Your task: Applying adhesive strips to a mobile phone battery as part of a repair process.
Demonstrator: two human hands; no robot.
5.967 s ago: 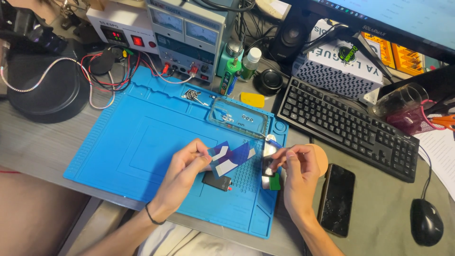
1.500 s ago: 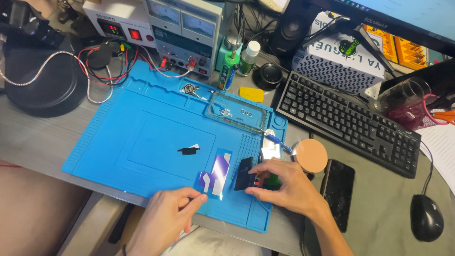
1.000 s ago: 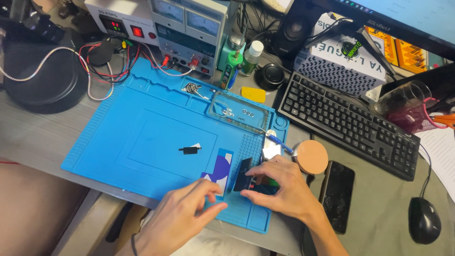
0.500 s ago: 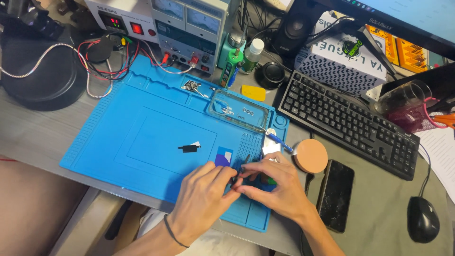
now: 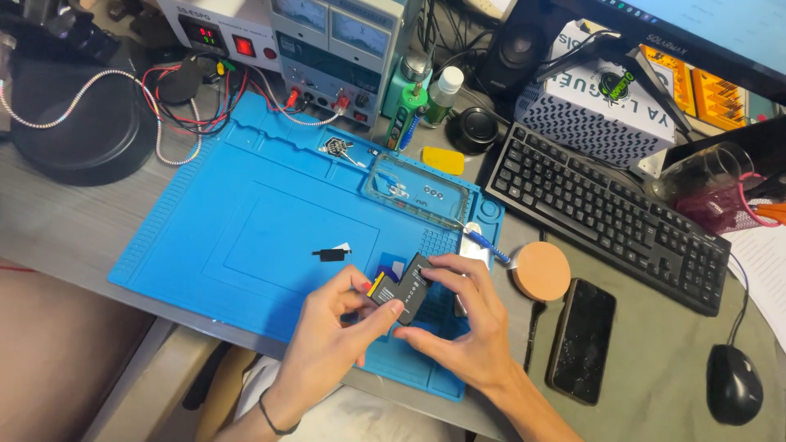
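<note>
My left hand [image 5: 332, 327] and right hand [image 5: 463, 327] both pinch one small black battery pack [image 5: 403, 288] just above the near edge of the blue work mat [image 5: 213, 245]

I hold it tilted, left thumb and fingers on its yellow-striped end, right fingertips closed round the far end, likely so its face turns to the camera; a small black part [image 5: 331, 254] lies apart on the mat, while a dark phone [image 5: 581, 340] and cork disc [image 5: 540, 271] sit to the right, off the mat
</note>
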